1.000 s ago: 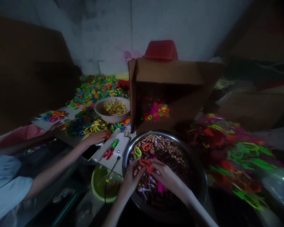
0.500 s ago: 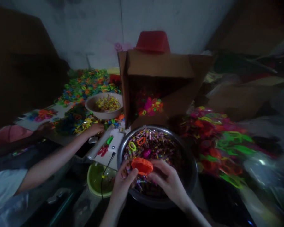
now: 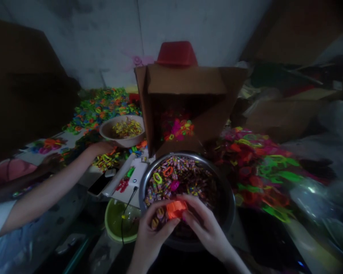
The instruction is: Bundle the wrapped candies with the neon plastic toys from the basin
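Note:
My left hand [image 3: 152, 232] and my right hand [image 3: 205, 224] hold one bright orange plastic piece [image 3: 176, 209] between them, fingers closed on its two sides. It looks like a small toy part; its exact kind is unclear. Beneath the hands is a large metal bowl [image 3: 231, 201] with many small wrapped sweets [image 3: 185, 164] in it. A yellow-green plastic ring [image 3: 157, 177], an orange ring [image 3: 168, 171] and a magenta piece [image 3: 174, 185] lie on top of the sweets.
A cardboard box [image 3: 185, 80] with bright pieces inside stands behind the bowl. Colourful plastic parts [image 3: 277, 171] are heaped on the right. On the left are a pale basin [image 3: 103, 131], a green tub [image 3: 107, 228], a phone [image 3: 98, 184] and a co-worker's arm [image 3: 54, 190].
The orange piece has turned in my hands, its hollow side no longer facing me, and my fingers have come closer together. The co-worker's hand has shifted left.

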The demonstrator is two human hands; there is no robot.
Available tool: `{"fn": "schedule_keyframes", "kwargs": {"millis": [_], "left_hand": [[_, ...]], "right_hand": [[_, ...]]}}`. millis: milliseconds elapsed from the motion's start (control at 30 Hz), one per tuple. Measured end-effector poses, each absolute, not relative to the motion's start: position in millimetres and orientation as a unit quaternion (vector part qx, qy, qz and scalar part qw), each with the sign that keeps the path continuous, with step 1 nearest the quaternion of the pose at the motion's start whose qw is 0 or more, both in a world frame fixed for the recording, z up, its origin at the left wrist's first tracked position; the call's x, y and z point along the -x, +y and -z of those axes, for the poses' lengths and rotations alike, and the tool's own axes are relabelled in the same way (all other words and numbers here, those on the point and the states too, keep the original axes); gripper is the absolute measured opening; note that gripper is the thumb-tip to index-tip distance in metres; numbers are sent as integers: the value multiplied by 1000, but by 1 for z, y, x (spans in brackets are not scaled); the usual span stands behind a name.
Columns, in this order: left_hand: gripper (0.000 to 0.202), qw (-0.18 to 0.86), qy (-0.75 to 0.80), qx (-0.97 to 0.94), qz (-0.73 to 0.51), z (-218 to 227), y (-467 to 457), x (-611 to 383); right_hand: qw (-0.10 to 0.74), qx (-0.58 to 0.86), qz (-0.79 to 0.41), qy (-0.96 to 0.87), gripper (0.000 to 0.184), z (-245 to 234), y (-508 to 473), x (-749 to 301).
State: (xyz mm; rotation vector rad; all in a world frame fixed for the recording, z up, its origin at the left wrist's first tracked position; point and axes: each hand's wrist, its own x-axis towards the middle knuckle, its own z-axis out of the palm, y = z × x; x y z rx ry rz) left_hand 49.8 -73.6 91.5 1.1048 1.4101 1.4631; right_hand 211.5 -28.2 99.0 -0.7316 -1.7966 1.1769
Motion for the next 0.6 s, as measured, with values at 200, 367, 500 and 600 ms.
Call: {"fn": "schedule_keyframes", "kwargs": {"millis": [200, 367, 500, 600], "left_hand": [[32, 407, 554, -499, -528, -96, -76, -51], [22, 356, 602, -540, -467, -101, -82, -49], [9, 301, 608, -614, -403, -108, -86, -46], [6, 270, 597, -648, -388, -110, -84, -45]], "right_hand": [[393, 276, -486, -730, 16, -101, -30, -218], [449, 294, -415, -735, 16, -104, -25, -219], [422, 295, -314, -798, 23, -109, -25, -221], [401, 294, -237, -835, 25, -113, -29, -221]]}}
